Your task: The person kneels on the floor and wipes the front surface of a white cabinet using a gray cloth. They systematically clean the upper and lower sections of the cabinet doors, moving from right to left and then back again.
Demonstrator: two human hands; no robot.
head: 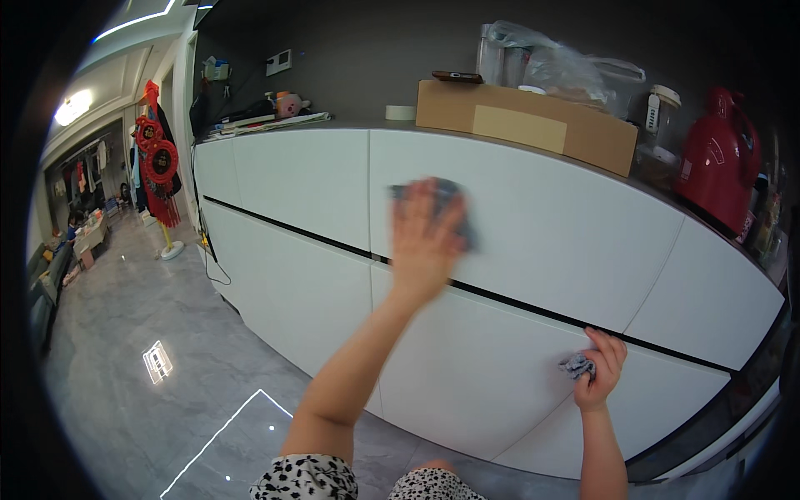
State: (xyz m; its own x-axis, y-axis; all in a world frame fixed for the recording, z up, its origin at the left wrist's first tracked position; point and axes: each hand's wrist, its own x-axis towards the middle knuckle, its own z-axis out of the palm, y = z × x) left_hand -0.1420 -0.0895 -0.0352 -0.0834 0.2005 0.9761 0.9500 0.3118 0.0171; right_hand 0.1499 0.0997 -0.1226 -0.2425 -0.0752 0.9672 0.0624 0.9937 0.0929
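My left hand (425, 237), blurred, presses a grey cloth (465, 209) flat against an upper white cabinet front (562, 225), its fingers spread over the cloth. Lower and to the right, my right hand (601, 369) holds a crumpled grey cloth (576, 366). The fingertips of that hand touch the dark groove (525, 302) between the upper and lower cabinet fronts.
On the countertop stand a cardboard box (453, 109) with a phone (457, 77) on it, a roll of tape (400, 112), a lidded cup (664, 119) and a red thermos jug (715, 162). A cable (212, 272) hangs at the cabinet's left end. Far left, a person sits by a table.
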